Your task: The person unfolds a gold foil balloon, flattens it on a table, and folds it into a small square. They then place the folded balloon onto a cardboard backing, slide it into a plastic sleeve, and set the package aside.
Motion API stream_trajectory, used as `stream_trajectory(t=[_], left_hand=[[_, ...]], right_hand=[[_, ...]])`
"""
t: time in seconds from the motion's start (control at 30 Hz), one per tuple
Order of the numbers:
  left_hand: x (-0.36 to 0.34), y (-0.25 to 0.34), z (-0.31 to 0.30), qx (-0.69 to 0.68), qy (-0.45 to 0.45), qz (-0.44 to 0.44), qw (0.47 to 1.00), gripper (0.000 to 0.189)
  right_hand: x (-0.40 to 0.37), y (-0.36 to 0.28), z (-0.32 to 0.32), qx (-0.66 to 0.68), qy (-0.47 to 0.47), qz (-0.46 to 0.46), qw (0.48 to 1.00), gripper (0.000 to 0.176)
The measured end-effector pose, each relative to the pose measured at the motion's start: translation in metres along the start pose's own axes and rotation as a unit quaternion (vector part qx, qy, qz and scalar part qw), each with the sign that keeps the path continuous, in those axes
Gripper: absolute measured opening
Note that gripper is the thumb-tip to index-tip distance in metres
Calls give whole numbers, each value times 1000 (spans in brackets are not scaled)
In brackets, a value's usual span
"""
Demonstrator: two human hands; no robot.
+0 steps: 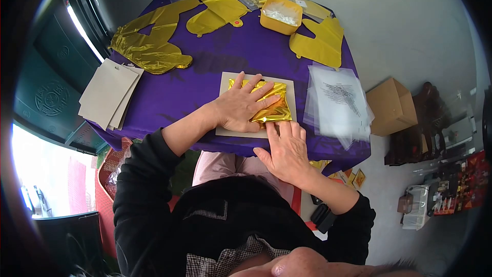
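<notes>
A folded gold foil piece [281, 110] lies on a beige card [291, 87] near the front edge of the purple-covered table. My left hand [240, 105] rests flat on the foil's left part, its fingers spread toward the upper right. At the foil's lower edge is my right hand [287, 151], fingers extended, thumb apart, the fingertips touching the foil and the card. Neither hand is closed round anything. The part of the foil beneath my left palm is hidden.
Beige cards [107, 92] are stacked at the left, clear plastic bags [338, 102] at the right. Flat gold foil shapes [218, 10] and a yellow tub [281, 15] of small white pieces lie farther back. A cardboard box [390, 107] stands beyond the right edge.
</notes>
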State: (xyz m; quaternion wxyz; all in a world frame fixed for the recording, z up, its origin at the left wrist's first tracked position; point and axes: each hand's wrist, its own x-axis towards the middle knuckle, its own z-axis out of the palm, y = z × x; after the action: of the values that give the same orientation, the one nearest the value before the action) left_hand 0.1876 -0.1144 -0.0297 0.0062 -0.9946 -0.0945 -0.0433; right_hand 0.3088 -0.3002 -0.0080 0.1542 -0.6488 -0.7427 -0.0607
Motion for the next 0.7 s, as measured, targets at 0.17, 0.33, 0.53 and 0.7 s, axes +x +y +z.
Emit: stream_trajectory(t=[0.17, 0.33, 0.53, 0.7], left_hand=[[-1, 2, -7, 4, -7, 2, 1000, 83], [-1, 4, -7, 12, -5, -5, 1000, 86], [-1, 5, -10, 8, -7, -6, 1000, 87], [-4, 3, -10, 9, 15, 13, 1000, 89]], right_hand=[[-16, -6, -9, 24, 22, -13, 999, 61], [-19, 7, -14, 65, 87, -43, 993, 44], [18, 35, -12, -4, 171, -97, 981, 33], [16, 50, 5, -7, 74, -189, 979, 26]])
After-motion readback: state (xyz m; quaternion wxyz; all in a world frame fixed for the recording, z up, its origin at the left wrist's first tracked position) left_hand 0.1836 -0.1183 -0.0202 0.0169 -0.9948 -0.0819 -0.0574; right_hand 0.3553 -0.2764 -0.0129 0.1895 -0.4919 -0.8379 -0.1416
